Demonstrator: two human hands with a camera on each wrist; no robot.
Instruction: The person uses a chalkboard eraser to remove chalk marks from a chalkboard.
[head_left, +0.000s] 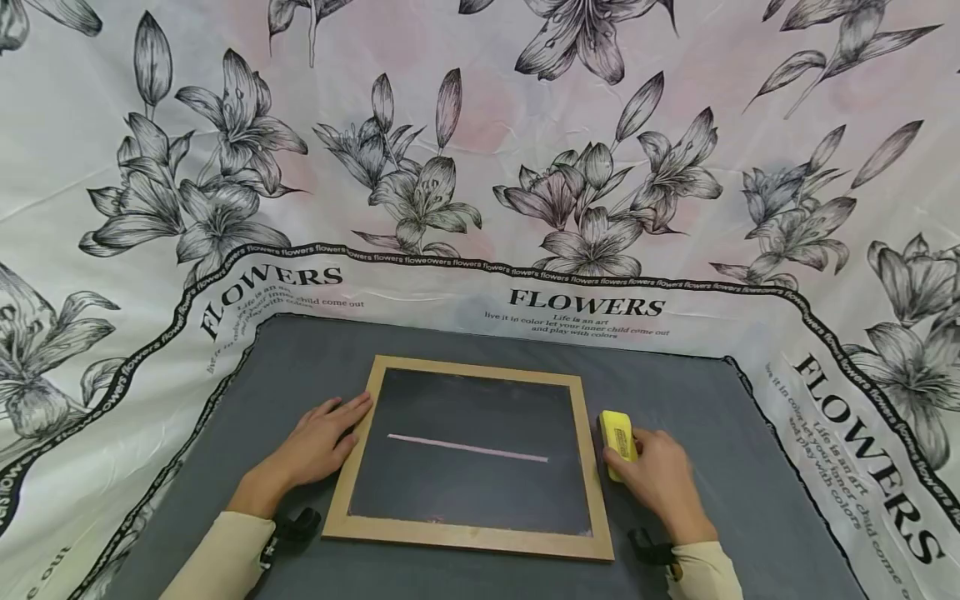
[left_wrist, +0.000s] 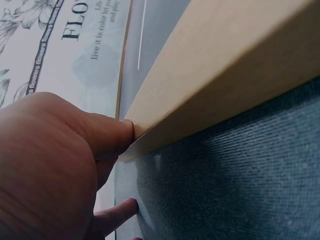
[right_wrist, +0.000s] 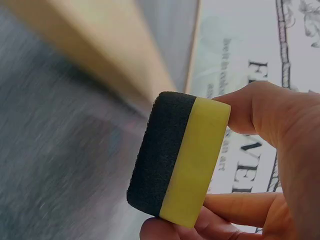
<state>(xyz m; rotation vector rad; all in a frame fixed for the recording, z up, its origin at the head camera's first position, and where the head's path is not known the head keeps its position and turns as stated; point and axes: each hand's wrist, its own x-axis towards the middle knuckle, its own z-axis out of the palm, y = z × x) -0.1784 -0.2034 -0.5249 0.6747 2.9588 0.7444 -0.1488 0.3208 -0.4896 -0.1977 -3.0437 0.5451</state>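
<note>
On the grey worktop (head_left: 697, 392) lies a wood-framed chalkboard (head_left: 468, 454), long axis left to right, bearing one pale chalk line (head_left: 467, 447) along that axis. Both wrist views cut the board to a frame edge only. Left hand (head_left: 318, 442) lies flat, fingers straight, against the frame's left side; the left wrist view confirms a fingertip touching the wood. Right hand (head_left: 660, 479) pinches a yellow eraser (head_left: 618, 442) just right of the frame, long axis pointing away from the person. Its black felt face (right_wrist: 160, 150) shows only in the blurred right wrist view.
</note>
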